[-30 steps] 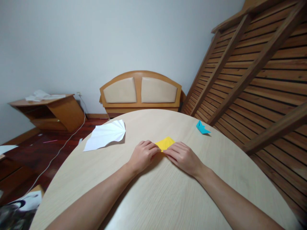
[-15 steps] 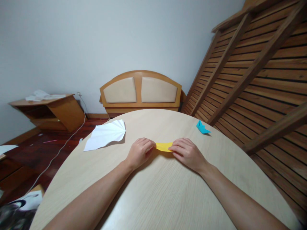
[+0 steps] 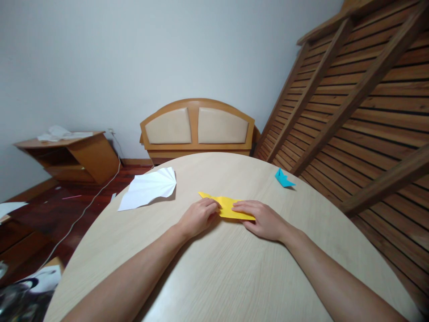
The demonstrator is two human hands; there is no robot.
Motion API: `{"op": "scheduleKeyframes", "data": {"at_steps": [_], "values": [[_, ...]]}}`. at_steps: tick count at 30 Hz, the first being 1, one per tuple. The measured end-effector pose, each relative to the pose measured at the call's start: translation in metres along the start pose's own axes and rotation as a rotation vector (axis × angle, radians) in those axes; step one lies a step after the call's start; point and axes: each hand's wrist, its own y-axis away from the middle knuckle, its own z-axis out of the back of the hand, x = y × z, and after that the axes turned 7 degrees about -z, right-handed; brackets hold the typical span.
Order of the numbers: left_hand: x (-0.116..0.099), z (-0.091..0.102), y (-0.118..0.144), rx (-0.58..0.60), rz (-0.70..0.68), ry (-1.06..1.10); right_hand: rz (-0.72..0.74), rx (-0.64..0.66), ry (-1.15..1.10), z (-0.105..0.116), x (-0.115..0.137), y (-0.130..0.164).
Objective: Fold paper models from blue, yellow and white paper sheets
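Both hands rest on the yellow paper (image 3: 228,207) mid-desk (image 3: 214,268). The left hand (image 3: 197,217), loosely curled, presses its left end. The right hand (image 3: 263,219), fingers flat and open, presses its right end.

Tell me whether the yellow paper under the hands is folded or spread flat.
Folded. The yellow paper lies as a narrow strip with pointed ends, pressed to the table by the left hand and right hand.

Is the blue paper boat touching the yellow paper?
No, the blue paper boat sits apart near the table's far right edge, while the yellow paper lies between both hands.
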Motion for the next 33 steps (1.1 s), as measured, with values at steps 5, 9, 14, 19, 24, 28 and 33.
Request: {"op": "scheduleKeyframes", "data": {"at_steps": [5, 9, 14, 19, 24, 28, 33], "values": [[-0.003, 0.003, 0.0, 0.11, 0.026, 0.042, -0.052, 0.049, 0.003, 0.0, -0.003, 0.002], [-0.009, 0.009, -0.001, 0.125, 0.01, 0.027, -0.104, 0.047, 0.037, 0.002, -0.001, 0.002], [-0.01, 0.006, -0.003, 0.116, 0.091, 0.057, -0.132, 0.061, 0.089, 0.007, 0.004, 0.001], [-0.002, -0.002, 0.001, 0.06, 0.162, 0.016, -0.048, 0.033, 0.042, 0.006, 0.006, 0.0], [-0.005, 0.002, 0.004, 0.228, 0.264, -0.104, 0.006, 0.041, -0.031, 0.004, 0.005, 0.002], [-0.009, 0.004, 0.004, 0.309, 0.3, -0.138, 0.016, 0.061, -0.009, 0.004, 0.005, 0.003], [-0.005, 0.003, 0.003, 0.304, 0.351, -0.158, 0.026, 0.087, 0.006, 0.006, 0.009, 0.002]]}}
